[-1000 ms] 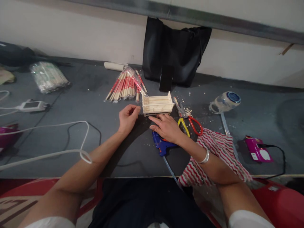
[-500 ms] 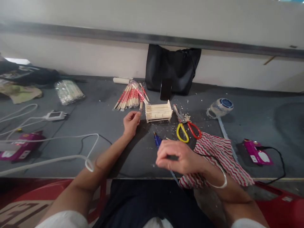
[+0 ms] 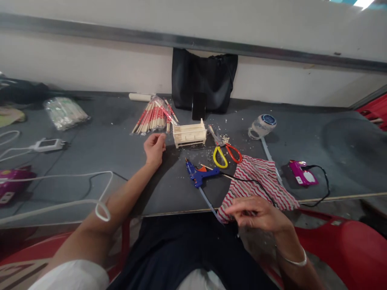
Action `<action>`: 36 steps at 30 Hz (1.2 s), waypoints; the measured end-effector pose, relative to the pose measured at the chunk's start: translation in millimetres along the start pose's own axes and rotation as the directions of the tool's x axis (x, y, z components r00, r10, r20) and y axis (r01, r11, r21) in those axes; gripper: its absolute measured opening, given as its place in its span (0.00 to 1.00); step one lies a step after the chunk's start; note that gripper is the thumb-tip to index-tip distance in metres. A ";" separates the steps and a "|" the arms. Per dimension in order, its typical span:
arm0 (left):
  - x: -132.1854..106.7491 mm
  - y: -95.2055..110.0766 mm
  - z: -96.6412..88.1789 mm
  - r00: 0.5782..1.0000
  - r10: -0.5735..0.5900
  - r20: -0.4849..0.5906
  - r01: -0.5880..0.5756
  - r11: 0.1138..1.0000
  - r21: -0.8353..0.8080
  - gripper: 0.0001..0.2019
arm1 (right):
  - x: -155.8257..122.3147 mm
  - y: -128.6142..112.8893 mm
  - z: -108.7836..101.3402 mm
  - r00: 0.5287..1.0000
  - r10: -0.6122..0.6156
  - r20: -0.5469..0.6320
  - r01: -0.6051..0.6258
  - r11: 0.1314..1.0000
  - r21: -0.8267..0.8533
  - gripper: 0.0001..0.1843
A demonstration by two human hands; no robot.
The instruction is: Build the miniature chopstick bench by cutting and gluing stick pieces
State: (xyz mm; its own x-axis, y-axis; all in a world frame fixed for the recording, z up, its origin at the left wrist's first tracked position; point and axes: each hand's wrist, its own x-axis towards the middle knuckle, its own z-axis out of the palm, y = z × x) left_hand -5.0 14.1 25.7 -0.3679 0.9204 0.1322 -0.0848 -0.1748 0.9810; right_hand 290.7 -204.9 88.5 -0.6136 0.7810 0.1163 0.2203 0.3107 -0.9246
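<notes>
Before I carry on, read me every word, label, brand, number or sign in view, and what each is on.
No text reads clearly.
Left chair: large dark marks, cut off and blurred.
Right purple box: pale patches, any lettering too small.
Left purple box: same, too small.
Sticks: red bands, any print too small.
Jar lid: any print too blurred.

A dark grey, flat-topped table [image 3: 302,139] is strewn with pale crumbs. On it are set a small, pale wooden stick-built frame [image 3: 190,135], fanned red-banded wooden sticks [image 3: 152,117], yellow-and-red-handled metal scissors [image 3: 220,157], a blue plastic glue gun [image 3: 196,174] and a blue-ended clear jar [image 3: 262,125]. Its front edge is overhung by a red-and-white striped cloth [image 3: 256,177].
</notes>
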 end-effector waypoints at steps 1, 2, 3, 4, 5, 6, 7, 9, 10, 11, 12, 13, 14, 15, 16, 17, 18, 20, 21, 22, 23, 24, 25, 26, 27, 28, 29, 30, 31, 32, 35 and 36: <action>-0.3 0.8 0.4 1.000 -0.003 -0.001 0.003 1.000 -0.001 0.09 | -2.2 1.6 -5.1 0.999 0.035 -0.009 -0.036 0.998 -0.052 0.22; -0.5 1.3 0.7 1.000 -0.006 -0.001 0.006 1.000 -0.002 0.09 | -3.1 2.6 -10.3 0.998 0.055 -0.008 -0.055 0.993 -0.102 0.20; -0.6 1.6 0.8 1.000 -0.007 0.000 0.007 1.000 -0.003 0.08 | -2.9 3.0 -15.6 0.998 0.055 0.007 -0.053 0.988 -0.148 0.19; -0.6 1.5 0.8 1.000 -0.005 0.001 0.005 1.000 -0.004 0.08 | -1.6 2.9 -20.5 0.998 0.048 0.033 -0.041 0.982 -0.185 0.19; -0.4 1.2 0.7 1.000 -0.001 0.002 0.001 1.000 -0.004 0.08 | 0.7 2.3 -25.0 0.998 0.032 0.056 -0.020 0.977 -0.211 0.19; -0.2 0.6 0.4 1.000 0.003 0.004 -0.003 1.000 -0.002 0.07 | 3.8 1.3 -29.0 0.997 0.024 0.067 -0.008 0.973 -0.229 0.19; 0.2 -0.2 0.0 1.000 0.008 0.007 -0.008 1.000 0.000 0.07 | 7.8 0.2 -32.5 0.998 0.036 0.056 -0.022 0.969 -0.245 0.18; 1.0 -2.1 -1.0 1.000 0.018 0.016 -0.018 1.000 0.004 0.07 | 17.9 -2.0 -39.1 0.993 0.111 -0.039 -0.117 0.953 -0.279 0.17; 1.4 -3.1 -1.5 1.000 0.019 0.022 -0.020 1.000 0.004 0.07 | 24.1 -2.6 -42.8 0.981 0.161 -0.110 -0.187 0.938 -0.293 0.17; 1.7 -4.1 -1.9 0.999 0.019 0.026 -0.019 1.000 0.002 0.07 | 31.0 -2.5 -47.1 0.962 0.204 -0.183 -0.252 0.919 -0.302 0.16; 2.0 -4.9 -2.4 0.999 0.018 0.030 -0.018 1.000 0.000 0.07 | 38.6 -1.7 -52.4 0.946 0.225 -0.234 -0.291 0.908 -0.301 0.16; 2.2 -5.7 -2.9 0.999 0.015 0.032 -0.015 1.000 0.000 0.07 | 46.8 0.2 -58.7 0.932 0.240 -0.270 -0.316 0.905 -0.285 0.17; 2.4 -6.3 -3.4 0.999 0.011 0.035 -0.011 1.000 0.002 0.08 | 55.3 3.1 -66.0 0.923 0.252 -0.291 -0.331 0.905 -0.267 0.18; 2.5 -6.9 -3.9 0.999 0.008 0.037 -0.008 1.000 0.006 0.08 | 64.1 7.0 -73.9 0.912 0.267 -0.312 -0.349 0.903 -0.249 0.18; 2.6 -7.4 -4.4 0.999 0.007 0.040 -0.007 1.000 0.012 0.08 | 72.9 11.9 -82.1 0.901 0.281 -0.331 -0.366 0.902 -0.230 0.19; 2.7 -7.8 -5.0 0.999 0.006 0.046 -0.007 1.000 0.018 0.08 | 81.4 17.6 -89.9 0.895 0.286 -0.341 -0.373 0.901 -0.224 0.20; 2.7 -8.1 -5.5 0.999 0.006 0.051 -0.007 1.000 0.024 0.08 | 89.6 23.8 -96.9 0.891 0.293 -0.348 -0.384 0.894 -0.230 0.20; 2.5 -8.3 -6.3 0.998 0.008 0.061 -0.010 0.999 0.033 0.08 | 104.2 37.1 -106.2 0.884 0.294 -0.364 -0.410 0.862 -0.298 0.18; 2.2 -8.2 -6.5 0.998 0.009 0.064 -0.011 0.999 0.037 0.08 | 110.4 43.8 -108.0 0.885 0.288 -0.365 -0.415 0.844 -0.339 0.16; 1.8 -7.9 -6.4 0.998 0.009 0.066 -0.011 0.999 0.040 0.08 | 115.8 50.3 -107.9 0.888 0.279 -0.365 -0.415 0.827 -0.379 0.14; 1.3 -7.5 -6.2 0.998 0.006 0.066 -0.009 0.999 0.041 0.07 | 120.3 56.6 -106.2 0.889 0.262 -0.376 -0.413 0.813 -0.411 0.13; 0.7 -6.9 -5.7 0.998 0.000 0.064 -0.003 0.999 0.041 0.07 | 123.8 62.6 -103.3 0.890 0.245 -0.385 -0.409 0.803 -0.434 0.12; 0.1 -6.2 -5.0 0.998 -0.009 0.063 0.006 0.999 0.043 0.07 | 126.4 68.2 -99.7 0.889 0.225 -0.398 -0.402 0.799 -0.447 0.12; -0.5 -5.5 -4.3 0.998 -0.020 0.063 0.017 0.999 0.050 0.07 | 128.0 73.4 -95.9 0.887 0.201 -0.415 -0.393 0.801 -0.451 0.12; -1.1 -4.7 -3.6 0.997 -0.033 0.067 0.029 0.998 0.060 0.06 | 128.7 78.3 -92.3 0.887 0.181 -0.426 -0.382 0.806 -0.453 0.12; -1.7 -4.1 -3.1 0.996 -0.045 0.072 0.039 0.997 0.072 0.06 | 128.8 82.7 -89.0 0.888 0.160 -0.431 -0.367 0.810 -0.457 0.12; -2.2 -3.5 -2.7 0.995 -0.054 0.079 0.047 0.995 0.084 0.06 | 128.2 86.7 -86.2 0.894 0.140 -0.426 -0.348 0.814 -0.464 0.12; -2.5 -3.0 -2.6 0.995 -0.061 0.084 0.053 0.994 0.096 0.06 | 127.3 90.3 -83.8 0.903 0.120 -0.413 -0.325 0.818 -0.474 0.12; -2.8 -2.7 -2.7 0.994 -0.064 0.088 0.055 0.993 0.105 0.06 | 126.1 93.3 -81.6 0.910 0.099 -0.403 -0.303 0.821 -0.484 0.12; -3.0 -2.4 -3.0 0.994 -0.066 0.089 0.055 0.992 0.113 0.07 | 124.9 95.7 -79.6 0.915 0.077 -0.397 -0.284 0.821 -0.495 0.12; -3.3 -2.1 -4.0 0.994 -0.064 0.087 0.052 0.990 0.134 0.07 | 121.7 100.2 -73.7 0.935 0.010 -0.353 -0.214 0.812 -0.544 0.13; -3.4 -2.0 -4.2 0.994 -0.065 0.083 0.053 0.989 0.139 0.07 | 120.8 100.9 -71.7 0.945 -0.011 -0.326 -0.186 0.805 -0.564 0.13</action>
State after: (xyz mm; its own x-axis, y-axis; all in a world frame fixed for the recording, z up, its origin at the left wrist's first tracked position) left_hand -7.5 9.8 22.6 -0.2835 0.9556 0.0798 0.0253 -0.0757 0.9968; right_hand 293.3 -40.3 35.2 -0.3347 0.9117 0.2383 0.7187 0.4106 -0.5612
